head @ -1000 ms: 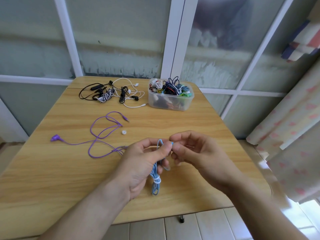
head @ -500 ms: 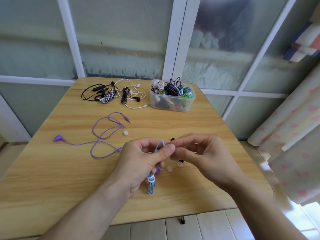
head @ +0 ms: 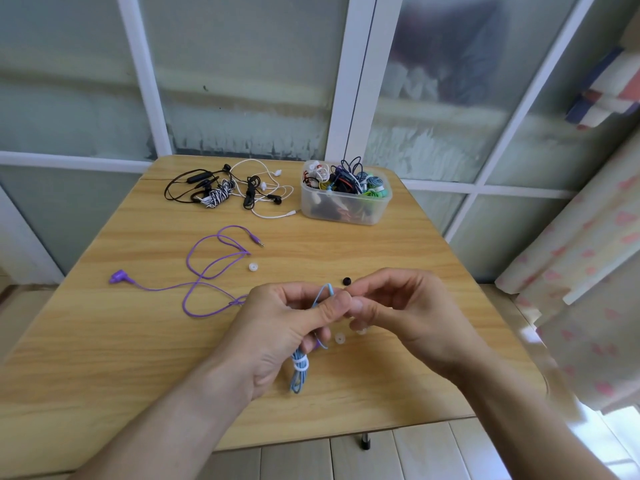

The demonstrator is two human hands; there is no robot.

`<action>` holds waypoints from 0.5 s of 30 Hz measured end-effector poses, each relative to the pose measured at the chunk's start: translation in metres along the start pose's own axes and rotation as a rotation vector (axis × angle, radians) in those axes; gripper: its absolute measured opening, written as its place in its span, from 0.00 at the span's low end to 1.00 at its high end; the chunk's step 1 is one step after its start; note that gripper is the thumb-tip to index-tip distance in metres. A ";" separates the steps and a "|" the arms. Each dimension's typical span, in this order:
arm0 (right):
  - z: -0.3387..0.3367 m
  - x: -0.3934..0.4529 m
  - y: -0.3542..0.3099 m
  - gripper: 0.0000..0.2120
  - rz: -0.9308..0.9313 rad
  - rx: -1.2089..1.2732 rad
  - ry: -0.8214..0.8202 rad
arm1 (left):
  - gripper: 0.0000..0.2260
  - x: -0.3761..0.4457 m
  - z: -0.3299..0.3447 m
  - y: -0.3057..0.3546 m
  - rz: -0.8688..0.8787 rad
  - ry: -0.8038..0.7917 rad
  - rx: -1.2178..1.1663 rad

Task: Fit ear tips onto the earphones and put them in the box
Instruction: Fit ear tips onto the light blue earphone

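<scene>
My left hand (head: 277, 327) grips a bundled light-blue earphone (head: 299, 372), its cable looping up between my fingers and its tied end hanging below my palm. My right hand (head: 398, 306) pinches at the earbud end, thumb tip against my left thumb; the bud and any tip there are hidden. Loose white ear tips lie on the table, one (head: 340, 338) under my hands and another (head: 253, 267) farther left. A black ear tip (head: 346, 280) sits just beyond my right fingers. The clear plastic box (head: 346, 211) full of earphones stands at the back.
A purple earphone (head: 207, 271) sprawls across the wooden table (head: 104, 341) to the left. A tangle of black, white and striped earphones (head: 228, 192) lies at the back left beside the box. A curtain (head: 588, 289) hangs to the right.
Both hands have risen slightly and shifted away from me, uncovering white ear tips beneath them and the black one beyond. The grip on the blue earphone is unchanged.
</scene>
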State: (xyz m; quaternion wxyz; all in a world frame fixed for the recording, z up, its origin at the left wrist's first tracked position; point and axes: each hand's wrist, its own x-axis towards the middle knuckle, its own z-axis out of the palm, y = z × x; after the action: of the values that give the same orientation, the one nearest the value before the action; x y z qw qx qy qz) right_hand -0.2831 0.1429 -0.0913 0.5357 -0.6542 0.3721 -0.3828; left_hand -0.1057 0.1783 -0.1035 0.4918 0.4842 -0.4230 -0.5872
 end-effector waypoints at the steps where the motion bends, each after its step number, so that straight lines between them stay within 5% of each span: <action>1: 0.000 0.000 0.000 0.08 -0.005 -0.022 0.005 | 0.15 0.000 -0.001 0.001 -0.006 -0.006 -0.007; 15: 0.008 0.004 0.002 0.08 -0.095 -0.014 0.062 | 0.05 0.001 -0.005 0.005 0.049 0.054 0.030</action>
State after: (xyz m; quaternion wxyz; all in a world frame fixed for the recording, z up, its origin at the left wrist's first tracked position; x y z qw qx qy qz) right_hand -0.2748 0.1424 -0.0937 0.5005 -0.6626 0.3596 -0.4255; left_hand -0.0996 0.1766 -0.0992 0.5097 0.4967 -0.4301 -0.5554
